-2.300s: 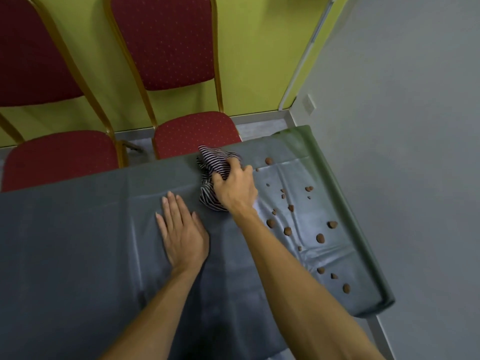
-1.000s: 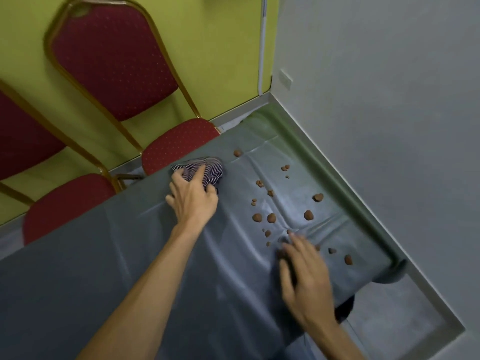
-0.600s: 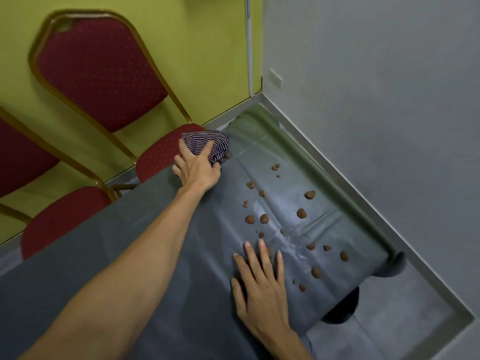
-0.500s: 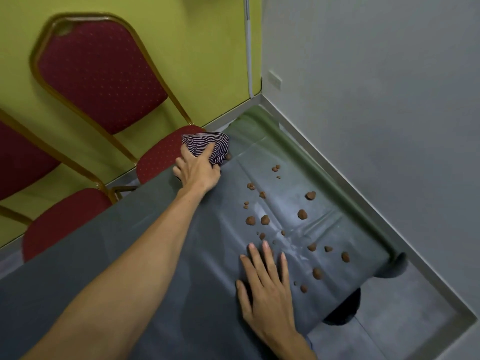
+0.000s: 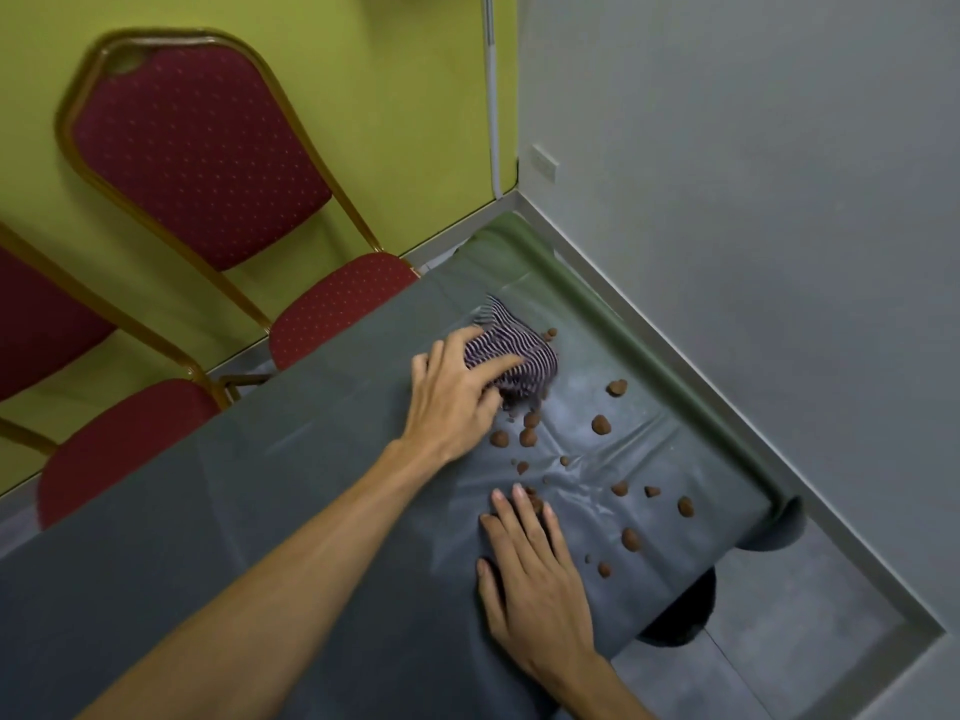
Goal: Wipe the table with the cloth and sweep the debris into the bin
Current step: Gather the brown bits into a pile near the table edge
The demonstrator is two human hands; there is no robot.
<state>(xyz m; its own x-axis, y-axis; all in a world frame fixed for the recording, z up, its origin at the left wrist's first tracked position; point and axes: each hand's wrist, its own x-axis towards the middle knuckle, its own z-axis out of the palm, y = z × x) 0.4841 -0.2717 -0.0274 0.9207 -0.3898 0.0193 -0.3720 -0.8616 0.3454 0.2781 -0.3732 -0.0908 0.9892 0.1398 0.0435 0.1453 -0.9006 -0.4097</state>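
Here, grey table (image 5: 260,511) under debris (image 5: 601,424); red chairs (image 5: 202,148) beyond

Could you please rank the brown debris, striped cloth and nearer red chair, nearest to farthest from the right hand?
1. Brown debris, at the fingertips of the right hand.
2. Striped cloth, under the left hand.
3. Red chair, beyond the table edge.

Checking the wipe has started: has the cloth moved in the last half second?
Yes. The cloth, gripped by the left hand, has slid from the far edge of the table by the chair seat inward toward the debris.
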